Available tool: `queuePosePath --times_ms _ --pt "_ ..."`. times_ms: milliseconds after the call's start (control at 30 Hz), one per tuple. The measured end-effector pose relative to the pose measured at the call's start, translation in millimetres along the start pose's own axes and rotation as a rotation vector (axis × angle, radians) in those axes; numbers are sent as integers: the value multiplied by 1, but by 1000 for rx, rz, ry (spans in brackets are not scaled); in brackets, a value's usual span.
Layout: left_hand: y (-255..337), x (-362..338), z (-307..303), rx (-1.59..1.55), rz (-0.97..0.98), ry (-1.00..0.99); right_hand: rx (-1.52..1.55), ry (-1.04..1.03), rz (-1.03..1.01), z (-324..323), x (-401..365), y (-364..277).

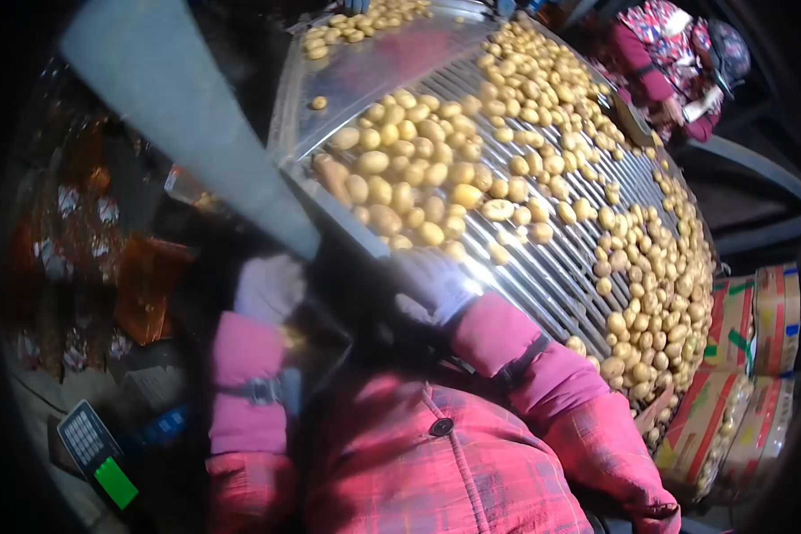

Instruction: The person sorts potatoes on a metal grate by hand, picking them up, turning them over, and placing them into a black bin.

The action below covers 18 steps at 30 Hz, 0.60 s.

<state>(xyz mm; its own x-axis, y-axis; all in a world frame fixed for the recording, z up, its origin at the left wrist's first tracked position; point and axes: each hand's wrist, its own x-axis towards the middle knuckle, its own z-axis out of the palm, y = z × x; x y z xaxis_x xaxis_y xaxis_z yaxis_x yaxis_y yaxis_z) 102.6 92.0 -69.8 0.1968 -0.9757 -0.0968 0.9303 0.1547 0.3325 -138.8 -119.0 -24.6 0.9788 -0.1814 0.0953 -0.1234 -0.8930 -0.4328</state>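
My left hand, in a pale glove, is low beside the grey metal post, over a dark area; its fingers are blurred and what they hold, if anything, cannot be made out. A small yellowish patch shows just below it. My right hand, also gloved, is at the near edge of the slatted metal table, its fingers spread beside the potatoes. Many potatoes are heaped along the table's near left corner and its right side.
A grey metal post slants down at the left. A scale with a green display stands at the lower left, near orange bags. Packed potato bags are stacked at the right. Another person works at the upper right.
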Motion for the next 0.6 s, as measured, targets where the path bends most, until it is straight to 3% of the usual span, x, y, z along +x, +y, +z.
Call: queuePosePath --times_ms 33,67,100,133,167,233,267,300,333,400,500,533,600 --pt "-19 4 32 25 -120 402 104 -16 38 7 -6 11" --pt "-31 4 45 262 -217 476 209 -33 70 9 -12 19" --pt "-45 12 76 542 -294 711 86 117 -10 -2 -23 21" --pt "-60 13 83 718 -247 683 -96 97 -4 -4 -32 32" --pt "-84 7 45 654 30 245 -141 51 26 -11 -47 41" --pt "-108 32 90 1652 439 65 -172 15 48 -21 -61 55" --pt "-112 49 100 1926 593 -142 -226 -37 52 -23 -64 61" --pt "-120 61 107 2033 589 -245 -280 -93 50 -24 -63 66" --pt "-126 74 109 2089 298 -285 -268 -91 41 -24 -57 68" --pt "-135 93 109 2423 315 -265 -274 -116 50 -27 -39 74" --pt "-123 123 108 2396 112 -212 -192 -28 -38 -26 -20 97" --pt "-122 126 101 2397 98 -207 -180 20 -86 -24 -14 101" --pt "-118 132 91 2459 278 -167 -175 28 -89 -23 -1 112"
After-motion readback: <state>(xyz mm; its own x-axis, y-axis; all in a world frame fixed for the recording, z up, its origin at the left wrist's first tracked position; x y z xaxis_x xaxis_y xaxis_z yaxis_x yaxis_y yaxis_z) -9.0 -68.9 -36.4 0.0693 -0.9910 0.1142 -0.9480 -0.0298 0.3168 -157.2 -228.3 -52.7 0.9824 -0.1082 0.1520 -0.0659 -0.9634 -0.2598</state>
